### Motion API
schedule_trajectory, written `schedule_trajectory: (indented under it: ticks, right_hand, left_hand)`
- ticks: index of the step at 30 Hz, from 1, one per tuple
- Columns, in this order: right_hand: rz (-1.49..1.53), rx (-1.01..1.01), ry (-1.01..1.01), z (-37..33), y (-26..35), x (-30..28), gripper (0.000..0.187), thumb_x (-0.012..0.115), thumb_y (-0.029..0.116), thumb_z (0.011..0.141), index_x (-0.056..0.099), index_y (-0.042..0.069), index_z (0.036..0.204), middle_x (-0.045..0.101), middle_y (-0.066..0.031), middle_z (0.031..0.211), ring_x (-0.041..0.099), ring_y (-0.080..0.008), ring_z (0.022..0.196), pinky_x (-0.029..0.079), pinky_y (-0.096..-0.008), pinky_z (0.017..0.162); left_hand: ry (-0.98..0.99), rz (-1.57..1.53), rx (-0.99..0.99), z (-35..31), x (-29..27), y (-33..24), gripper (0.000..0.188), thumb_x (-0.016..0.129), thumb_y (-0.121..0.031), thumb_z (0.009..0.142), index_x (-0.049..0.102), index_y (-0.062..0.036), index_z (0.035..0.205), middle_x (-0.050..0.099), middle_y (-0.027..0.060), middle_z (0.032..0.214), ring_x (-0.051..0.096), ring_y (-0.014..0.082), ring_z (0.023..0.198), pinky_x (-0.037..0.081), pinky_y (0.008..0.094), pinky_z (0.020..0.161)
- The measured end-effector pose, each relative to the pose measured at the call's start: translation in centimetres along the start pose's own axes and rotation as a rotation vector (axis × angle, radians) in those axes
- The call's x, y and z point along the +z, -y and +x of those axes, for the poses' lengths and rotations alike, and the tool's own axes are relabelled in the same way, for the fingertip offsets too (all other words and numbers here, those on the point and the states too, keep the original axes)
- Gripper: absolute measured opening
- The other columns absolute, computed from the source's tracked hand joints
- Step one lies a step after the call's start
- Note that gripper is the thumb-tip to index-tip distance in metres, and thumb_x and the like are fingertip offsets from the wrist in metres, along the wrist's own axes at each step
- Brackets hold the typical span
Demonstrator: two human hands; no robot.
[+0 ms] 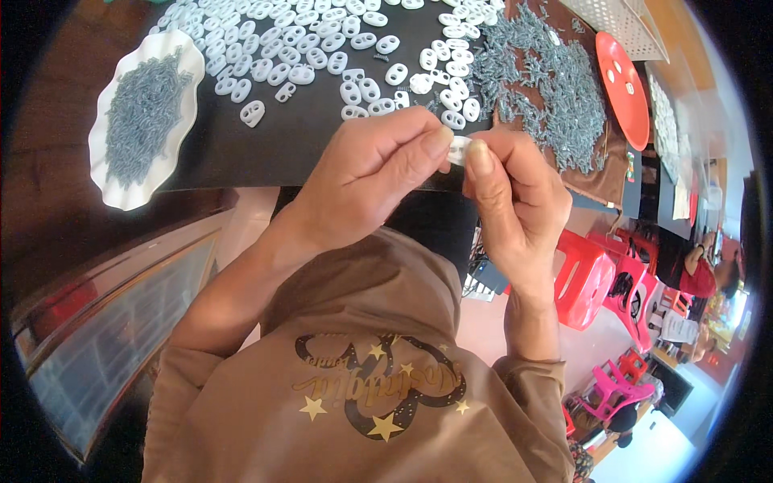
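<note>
Pinched between both hands, just over the near table edge, is a small white plastic cord lock (458, 150). My left hand (378, 165) grips its left end with thumb and fingers, and my right hand (517, 181) holds its right end the same way. Fingertips cover much of the piece, so whether anything sits inside it cannot be made out. Beyond my hands, many white oval cord lock pieces (302, 74) with two holes lie spread over the dark table (205, 153). A heap of small grey metal springs (555, 88) is at the right.
On the left a wavy-edged white dish (129, 196) holds more springs. To the right are a red plate (614, 68) with a few white pieces and a white perforated basket (616, 24). Red stools (584, 278) stand on the floor, with other people farther off.
</note>
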State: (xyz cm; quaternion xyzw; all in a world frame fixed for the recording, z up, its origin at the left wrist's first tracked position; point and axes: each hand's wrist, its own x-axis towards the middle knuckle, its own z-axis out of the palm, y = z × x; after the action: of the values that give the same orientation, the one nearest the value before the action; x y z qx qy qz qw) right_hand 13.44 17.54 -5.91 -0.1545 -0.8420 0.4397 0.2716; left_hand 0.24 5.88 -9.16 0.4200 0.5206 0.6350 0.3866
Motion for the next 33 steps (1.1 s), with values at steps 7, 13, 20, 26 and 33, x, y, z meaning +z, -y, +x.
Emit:
schedule_trajectory:
  ticks: [7, 13, 20, 26, 33]
  right_hand:
    - [0.096, 0.157, 0.117, 0.5, 0.3, 0.2, 0.017, 0.056, 0.012, 0.096, 0.060, -0.002, 0.086, 0.052, -0.0065, 0.063, 0.047, -0.0117, 0.057, 0.040, -0.0278, 0.054]
    - [0.318, 0.318, 0.160, 0.7, 0.5, -0.3, 0.020, 0.053, 0.014, 0.099, 0.059, 0.000, 0.087, 0.052, -0.0008, 0.064, 0.046, -0.0077, 0.059, 0.039, -0.0244, 0.055]
    - [0.194, 0.189, 0.183, 0.6, -0.3, -0.7, 0.018, 0.058, 0.015, 0.096, 0.059, -0.001, 0.087, 0.049, -0.0041, 0.065, 0.044, -0.0090, 0.061, 0.039, -0.0266, 0.055]
    - [-0.033, 0.344, -0.318, 2.9, -2.1, -9.8, 0.023, 0.060, 0.022, 0.095, 0.068, 0.002, 0.087, 0.049, 0.0075, 0.062, 0.040, -0.0010, 0.058, 0.030, -0.0202, 0.050]
    - [-0.453, 0.400, -0.230, 8.7, -11.5, -20.5, 0.039, 0.056, 0.035, 0.096, 0.064, 0.002, 0.078, 0.040, 0.0063, 0.055, 0.033, -0.0027, 0.051, 0.025, -0.0232, 0.046]
  left_hand:
    - [0.007, -0.081, 0.002, 0.0, -0.3, 0.3, 0.026, 0.045, -0.023, 0.102, 0.054, -0.0015, 0.091, 0.046, -0.0020, 0.067, 0.038, 0.0046, 0.058, 0.031, 0.0212, 0.052]
    - [-0.017, -0.098, -0.084, -0.1, -0.4, 0.0, 0.033, 0.046, -0.026, 0.102, 0.049, -0.0030, 0.078, 0.042, -0.0043, 0.063, 0.036, 0.0034, 0.058, 0.031, 0.0212, 0.051]
    - [-0.047, -0.017, -0.085, 0.4, 0.3, -1.0, 0.029, 0.046, -0.022, 0.100, 0.053, -0.0023, 0.080, 0.044, -0.0036, 0.063, 0.038, 0.0043, 0.059, 0.033, 0.0225, 0.053]
    - [-0.035, -0.004, -0.128, 0.0, -0.5, -0.3, 0.022, 0.051, -0.017, 0.098, 0.056, -0.0013, 0.083, 0.051, 0.0000, 0.068, 0.042, 0.0064, 0.063, 0.037, 0.0238, 0.057]
    - [-0.054, 0.034, -0.189, 0.5, 0.1, -1.1, 0.022, 0.054, -0.016, 0.097, 0.056, -0.0003, 0.081, 0.052, 0.0008, 0.066, 0.043, 0.0062, 0.060, 0.037, 0.0236, 0.054]
